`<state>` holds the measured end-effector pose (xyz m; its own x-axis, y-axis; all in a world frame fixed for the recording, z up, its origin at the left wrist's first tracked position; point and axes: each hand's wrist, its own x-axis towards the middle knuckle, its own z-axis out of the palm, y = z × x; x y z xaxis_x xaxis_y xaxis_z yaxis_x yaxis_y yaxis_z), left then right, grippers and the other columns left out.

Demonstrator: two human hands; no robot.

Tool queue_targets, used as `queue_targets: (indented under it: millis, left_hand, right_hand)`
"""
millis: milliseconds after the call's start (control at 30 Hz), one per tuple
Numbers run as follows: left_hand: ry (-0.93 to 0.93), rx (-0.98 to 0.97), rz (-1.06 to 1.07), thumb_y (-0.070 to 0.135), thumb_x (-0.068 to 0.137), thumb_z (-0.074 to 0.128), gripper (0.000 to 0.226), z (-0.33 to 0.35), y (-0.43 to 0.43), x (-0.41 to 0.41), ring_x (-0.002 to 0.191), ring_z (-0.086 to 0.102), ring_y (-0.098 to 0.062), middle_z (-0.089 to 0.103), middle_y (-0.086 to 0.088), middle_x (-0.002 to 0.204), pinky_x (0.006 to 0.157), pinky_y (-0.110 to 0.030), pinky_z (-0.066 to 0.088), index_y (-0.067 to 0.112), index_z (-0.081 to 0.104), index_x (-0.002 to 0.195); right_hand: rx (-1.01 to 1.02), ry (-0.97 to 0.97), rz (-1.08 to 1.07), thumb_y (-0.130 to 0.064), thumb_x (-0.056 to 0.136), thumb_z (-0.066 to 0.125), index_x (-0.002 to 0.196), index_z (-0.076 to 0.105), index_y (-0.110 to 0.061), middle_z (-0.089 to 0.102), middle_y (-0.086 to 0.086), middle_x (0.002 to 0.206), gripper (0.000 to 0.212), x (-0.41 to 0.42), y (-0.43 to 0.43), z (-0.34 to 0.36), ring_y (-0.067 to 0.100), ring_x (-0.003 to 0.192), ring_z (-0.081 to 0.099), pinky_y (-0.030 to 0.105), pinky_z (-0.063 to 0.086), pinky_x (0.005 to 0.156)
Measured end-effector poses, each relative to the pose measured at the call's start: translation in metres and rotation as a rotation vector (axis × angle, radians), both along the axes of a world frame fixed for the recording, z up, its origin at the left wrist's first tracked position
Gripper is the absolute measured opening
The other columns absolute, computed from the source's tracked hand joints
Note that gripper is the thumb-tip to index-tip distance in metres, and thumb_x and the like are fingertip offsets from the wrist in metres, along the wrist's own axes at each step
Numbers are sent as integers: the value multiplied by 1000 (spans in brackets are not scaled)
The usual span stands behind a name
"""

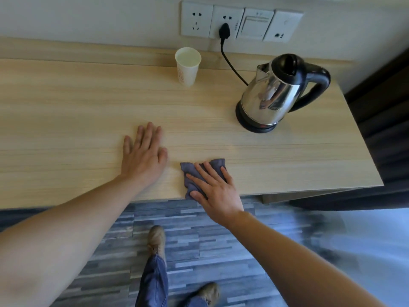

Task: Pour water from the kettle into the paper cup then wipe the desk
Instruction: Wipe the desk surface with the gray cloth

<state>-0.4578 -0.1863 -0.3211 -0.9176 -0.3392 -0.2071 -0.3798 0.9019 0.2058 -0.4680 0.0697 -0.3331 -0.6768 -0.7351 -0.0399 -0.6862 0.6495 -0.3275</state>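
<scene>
At the desk [66, 111] edge, right hand [218, 191] fingers spread flat over a largely hidden cloth [192, 171], perhaps folded; left hand [143, 156] flat, empty.

head view | looks forward and down | close over desk [66, 111]

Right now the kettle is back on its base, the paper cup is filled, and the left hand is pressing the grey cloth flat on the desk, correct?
Wrong hand. In the head view the right hand presses the grey cloth on the desk; the left hand lies bare beside it. The kettle on its base and the filled paper cup are right.
</scene>
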Motion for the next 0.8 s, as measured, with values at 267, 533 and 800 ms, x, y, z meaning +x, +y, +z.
queue_targets:
  millis: [267,533,800]
  left_hand:
    - [-52,50,-71,52,105,15,66,12,38,-33,162,-10,-21,-13,4,175,130,-54,-2,33,-5,165]
    - [-30,50,7,50,104,12,66,5,57,-48,162,-8,-23,-9,2,175,129,-59,-3,30,-2,166]
    - [-46,57,-3,51,103,15,67,1,53,-52,162,-5,-25,-5,1,175,128,-60,-1,31,2,166]
  right_hand:
    - [-218,-354,-139,-63,105,29,142,61,-31,49,-19,155,58,30,24,21,-9,152,20,30,8,123]
    - [-692,-1041,-713,-68,95,54,110,70,-2,73,24,114,69,-18,33,78,38,115,68,54,51,103]
    - [-379,-286,-436,-39,108,46,108,67,-21,71,3,104,28,-192,-61,83,15,98,65,43,51,90]
